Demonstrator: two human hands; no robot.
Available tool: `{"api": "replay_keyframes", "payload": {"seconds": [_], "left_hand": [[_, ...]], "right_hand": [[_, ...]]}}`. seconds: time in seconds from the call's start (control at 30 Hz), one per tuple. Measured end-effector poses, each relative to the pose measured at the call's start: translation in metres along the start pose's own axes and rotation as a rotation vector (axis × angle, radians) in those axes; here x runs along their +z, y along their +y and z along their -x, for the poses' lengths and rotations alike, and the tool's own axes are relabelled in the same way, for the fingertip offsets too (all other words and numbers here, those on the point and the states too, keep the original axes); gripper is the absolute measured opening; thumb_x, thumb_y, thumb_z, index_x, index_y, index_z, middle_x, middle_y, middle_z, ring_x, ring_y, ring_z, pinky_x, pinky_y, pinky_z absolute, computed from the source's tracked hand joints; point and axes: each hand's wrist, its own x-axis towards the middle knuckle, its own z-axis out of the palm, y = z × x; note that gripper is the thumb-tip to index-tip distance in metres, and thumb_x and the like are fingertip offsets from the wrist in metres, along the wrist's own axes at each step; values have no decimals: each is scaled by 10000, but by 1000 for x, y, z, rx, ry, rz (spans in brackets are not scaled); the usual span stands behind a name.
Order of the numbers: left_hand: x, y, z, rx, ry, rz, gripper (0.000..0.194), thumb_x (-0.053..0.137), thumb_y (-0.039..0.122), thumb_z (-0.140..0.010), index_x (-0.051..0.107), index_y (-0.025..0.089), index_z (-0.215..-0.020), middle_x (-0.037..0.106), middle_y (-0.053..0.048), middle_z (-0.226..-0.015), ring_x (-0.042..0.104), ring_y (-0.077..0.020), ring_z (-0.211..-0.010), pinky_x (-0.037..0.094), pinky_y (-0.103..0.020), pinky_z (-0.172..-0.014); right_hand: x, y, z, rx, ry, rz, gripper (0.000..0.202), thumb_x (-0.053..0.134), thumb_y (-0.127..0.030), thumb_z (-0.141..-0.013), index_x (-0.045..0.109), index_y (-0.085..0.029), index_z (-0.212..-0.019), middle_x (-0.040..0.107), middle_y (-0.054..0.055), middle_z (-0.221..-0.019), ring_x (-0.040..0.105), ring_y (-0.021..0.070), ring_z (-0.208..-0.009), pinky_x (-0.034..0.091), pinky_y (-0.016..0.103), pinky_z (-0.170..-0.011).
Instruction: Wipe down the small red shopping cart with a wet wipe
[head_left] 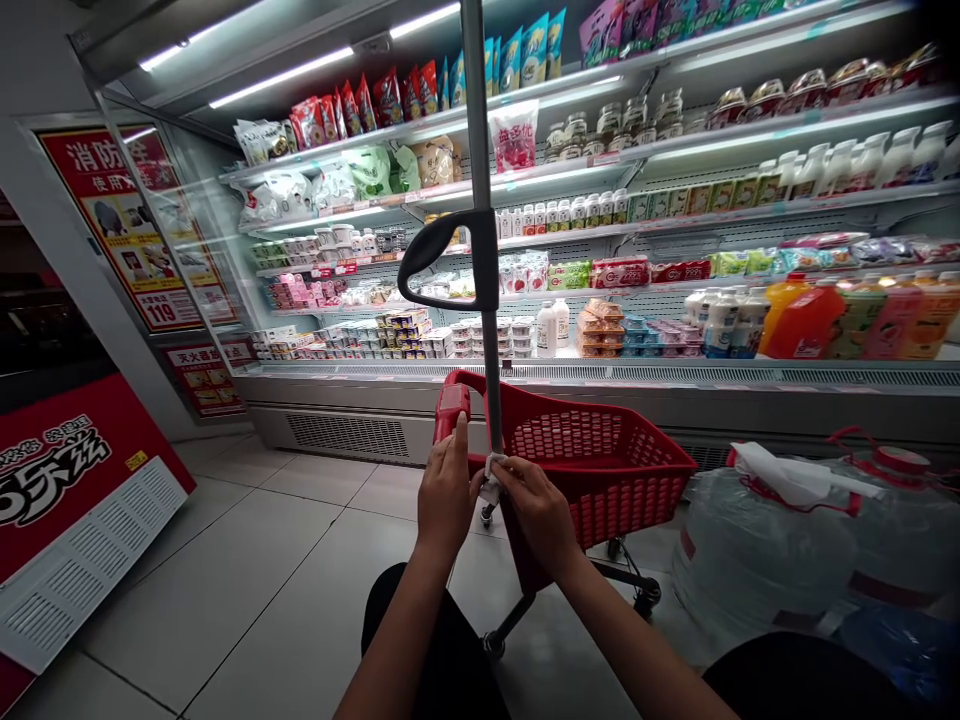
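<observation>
My black-trousered legs (810, 680) lie nearest, one below each forearm. Beyond them, my right hand (541, 515) has its fingers drawn in narrow, thumb side up, pinching a crumpled white tissue (491, 478) against the grey metal pole (491, 385). My left hand (444, 495) is just left of it, fingers long and close together, pointing up at the red cart handle (453, 402), thumb reaching towards the tissue; I cannot tell whether that thumb presses on it. The pole rises upright from between my two hands, with a black loop handle (442, 262) well above my fingertips. Past my right fingers sits the red shopping basket (600, 470) on its wheeled frame, and farther right are large clear water jugs (765, 540) with red carry handles. Ahead of my fingers, beyond the basket, stands the lit refrigerated display (345, 385), its shelves lined with bottles, cartons and pouches. Well off to my left is a red-and-white chest freezer (82, 500)
</observation>
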Motion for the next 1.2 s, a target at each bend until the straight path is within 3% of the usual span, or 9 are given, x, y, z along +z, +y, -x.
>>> {"api": "replay_keyframes", "payload": {"seconds": [0.17,0.33,0.6,0.73,0.87,1.2], "left_hand": [[-2,2,1,2,-30,34,983,626,126,-943,1,292,-1683,627,-104,-1408,576,-254,-1328,539,-386,-1047],[-3,0,-1,7,-30,31,948,576,99,-937,19,275,-1684,658,-88,-1352,593,-239,-1294,542,-373,-1034],[-2,-4,0,-30,-49,66,1002,668,179,-924,18,288,-1678,628,-109,-1408,564,-279,-1354,543,-410,-1035],[-2,-1,-1,-23,-43,71,960,576,85,-939,0,286,-1681,648,-99,-1365,585,-247,-1311,535,-402,-1050],[-4,-3,-2,-31,-61,77,965,530,26,-932,-24,279,-1681,659,-105,-1358,570,-245,-1341,540,-397,-1047],[-3,-4,-2,-70,-61,100,1191,801,182,-855,-56,302,-1673,621,-114,-1462,558,-298,-1381,543,-432,-1055]], "right_hand": [[-1,-10,-24,-29,-77,124,371,540,-111,-1021,693,-301,-1300,709,70,-1062,679,225,-989,573,363,-869],[-2,-16,-46,-74,-172,240,271,549,-120,-1024,714,-250,-1194,721,59,-1026,643,224,-931,508,374,-850],[-16,-2,-25,-115,-169,179,369,512,-99,-1033,669,-270,-1320,730,55,-1110,648,219,-969,492,365,-883],[-2,-20,-39,-26,-160,148,287,551,-120,-1025,714,-240,-1229,729,56,-1049,654,211,-948,501,349,-843],[11,-37,-54,-68,-187,139,248,565,-104,-1017,726,-211,-1172,729,51,-1054,655,201,-947,505,345,-873],[-19,0,-12,-125,-159,214,349,522,-113,-1040,651,-195,-1354,726,73,-1137,641,216,-1018,482,356,-933]]}}
